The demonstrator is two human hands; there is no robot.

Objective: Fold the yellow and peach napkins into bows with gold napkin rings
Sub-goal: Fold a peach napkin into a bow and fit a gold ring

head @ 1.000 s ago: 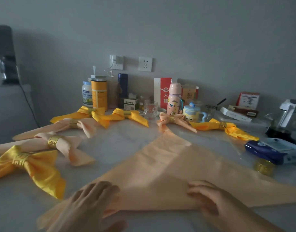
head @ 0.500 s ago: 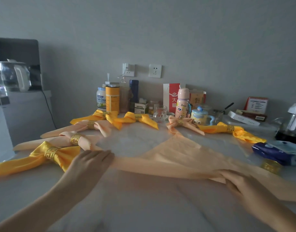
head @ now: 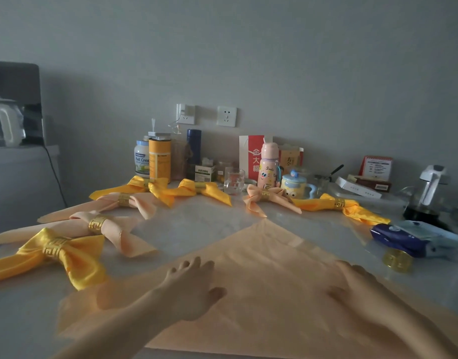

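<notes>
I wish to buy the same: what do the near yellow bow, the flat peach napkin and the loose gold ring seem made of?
Near yellow bow: glossy satin-like cloth, bright highlights. Flat peach napkin: matte cloth, no shine. Loose gold ring: shiny, likely metal or plated plastic.

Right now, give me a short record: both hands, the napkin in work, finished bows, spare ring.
left hand: flat on peach napkin
right hand: flat on it too
peach napkin: spread as triangle, tip pointing away, no ring
yellow bows: four, ringed
peach bows: three, ringed
loose gold ring: on table, beside blue pack
</notes>
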